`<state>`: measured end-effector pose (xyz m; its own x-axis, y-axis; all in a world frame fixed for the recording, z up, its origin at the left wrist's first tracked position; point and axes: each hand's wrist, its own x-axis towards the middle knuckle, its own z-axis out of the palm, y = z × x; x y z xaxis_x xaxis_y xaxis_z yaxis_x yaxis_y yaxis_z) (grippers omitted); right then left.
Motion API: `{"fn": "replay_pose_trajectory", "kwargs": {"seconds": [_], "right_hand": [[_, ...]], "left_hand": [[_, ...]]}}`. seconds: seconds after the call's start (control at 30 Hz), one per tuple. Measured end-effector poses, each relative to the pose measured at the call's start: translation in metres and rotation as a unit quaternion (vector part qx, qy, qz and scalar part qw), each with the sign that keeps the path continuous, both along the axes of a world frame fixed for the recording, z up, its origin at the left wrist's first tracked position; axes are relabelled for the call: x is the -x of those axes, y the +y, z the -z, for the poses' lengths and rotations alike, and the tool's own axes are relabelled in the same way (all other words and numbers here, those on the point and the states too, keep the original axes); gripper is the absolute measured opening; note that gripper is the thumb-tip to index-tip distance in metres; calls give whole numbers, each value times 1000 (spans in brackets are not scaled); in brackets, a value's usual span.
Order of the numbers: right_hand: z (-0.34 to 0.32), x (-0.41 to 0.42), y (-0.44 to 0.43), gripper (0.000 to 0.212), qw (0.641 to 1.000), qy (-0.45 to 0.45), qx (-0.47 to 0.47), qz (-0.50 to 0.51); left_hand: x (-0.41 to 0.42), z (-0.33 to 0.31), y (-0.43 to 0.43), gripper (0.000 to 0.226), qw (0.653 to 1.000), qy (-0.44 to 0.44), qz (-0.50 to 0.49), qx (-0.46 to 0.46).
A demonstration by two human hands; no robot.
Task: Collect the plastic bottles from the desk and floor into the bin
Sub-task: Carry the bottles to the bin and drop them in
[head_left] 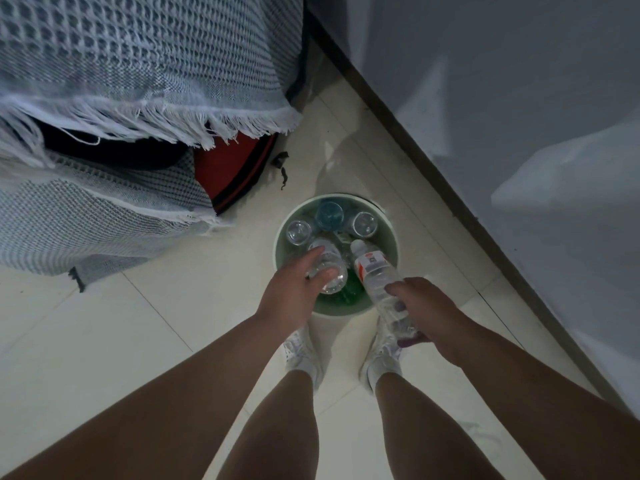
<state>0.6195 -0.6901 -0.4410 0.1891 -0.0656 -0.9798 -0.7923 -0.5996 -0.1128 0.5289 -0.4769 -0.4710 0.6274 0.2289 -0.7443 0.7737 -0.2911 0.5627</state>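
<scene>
left hand (294,289) and right hand (429,313) each grip a bottle over the bin (388,237).

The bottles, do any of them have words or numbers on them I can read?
Nothing can be read here.
Bottle in the right hand: a red and white label with a dark code-like block, too blurred to read.
Bottle under the left hand: no label shows.
Bottles standing in the bin: no print shows.
</scene>
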Motion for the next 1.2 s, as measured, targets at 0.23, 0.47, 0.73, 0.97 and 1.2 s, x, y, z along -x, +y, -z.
{"fn": "replay_pose_trajectory", "kwargs": {"seconds": [0.23, 0.47, 0.73, 0.97, 1.2], "right_hand": [[13, 0, -3, 45, 999, -39, -8, 18], [23, 2, -6, 28, 998, -59, 15, 30], [22, 14, -19, 19, 991, -111, -57, 42], [25, 27, -17, 26, 984, -156, -90, 1], [36, 39, -7, 50, 977, -189, -86, -55]], "left_hand": [[-29, 27, 15, 49, 996, 17, 85, -17], [-39, 53, 11, 54, 987, 29, 155, -40], [-31, 82, 10, 37, 984, 14, 170, -51], [-7, 97, 4, 44, 988, 4, 136, -72], [-15, 106, -1, 27, 999, -3, 34, -12]]}}
